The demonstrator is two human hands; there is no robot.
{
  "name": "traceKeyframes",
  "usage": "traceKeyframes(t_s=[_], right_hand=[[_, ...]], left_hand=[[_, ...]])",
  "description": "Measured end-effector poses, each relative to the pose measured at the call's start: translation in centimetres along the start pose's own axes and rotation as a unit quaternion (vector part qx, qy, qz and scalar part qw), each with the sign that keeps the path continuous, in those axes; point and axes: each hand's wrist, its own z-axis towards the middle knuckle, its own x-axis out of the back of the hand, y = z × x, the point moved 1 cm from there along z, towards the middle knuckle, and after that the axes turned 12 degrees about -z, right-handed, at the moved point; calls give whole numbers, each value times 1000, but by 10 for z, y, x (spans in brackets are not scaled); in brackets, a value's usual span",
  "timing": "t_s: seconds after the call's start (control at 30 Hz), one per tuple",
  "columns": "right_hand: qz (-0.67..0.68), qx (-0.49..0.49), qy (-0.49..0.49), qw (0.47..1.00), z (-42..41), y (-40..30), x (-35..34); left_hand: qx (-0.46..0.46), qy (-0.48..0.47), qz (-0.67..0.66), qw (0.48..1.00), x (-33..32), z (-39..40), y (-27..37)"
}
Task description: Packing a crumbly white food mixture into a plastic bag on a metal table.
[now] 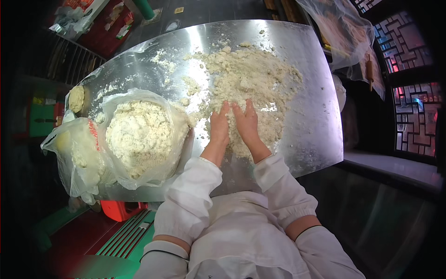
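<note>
A broad, uneven spread of crumbly flour dough [256,73] covers the middle of a metal worktable [317,115]. My left hand [219,125] and my right hand [246,120] reach into its near part, side by side with a narrow gap between them. Both thumbs point inward, and some fingers sink out of sight among the crumbs. Whether the hidden fingers close on any dough cannot be seen. Left of my left hand, a clear plastic bag [179,139] stands with its mouth wide, heaped with pale crumbly dough [139,136].
A second tied-looking plastic bag [82,157] with red print sits at the table's left edge, near a dough lump [76,99]. Below that side is a red plastic container [122,210]. Plastic sheeting [343,31] and a rolling pin [369,71] are at the right.
</note>
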Motion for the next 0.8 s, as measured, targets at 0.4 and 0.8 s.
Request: traceKeyframes(t_s=[0.4, 0.8], right_hand=[[110, 121, -145, 976, -31, -48, -48], [346, -55, -364, 863, 133, 126, -70]], left_hand=[[97, 62, -245, 963, 50, 23, -36], [119, -2, -334, 935, -32, -20, -3]])
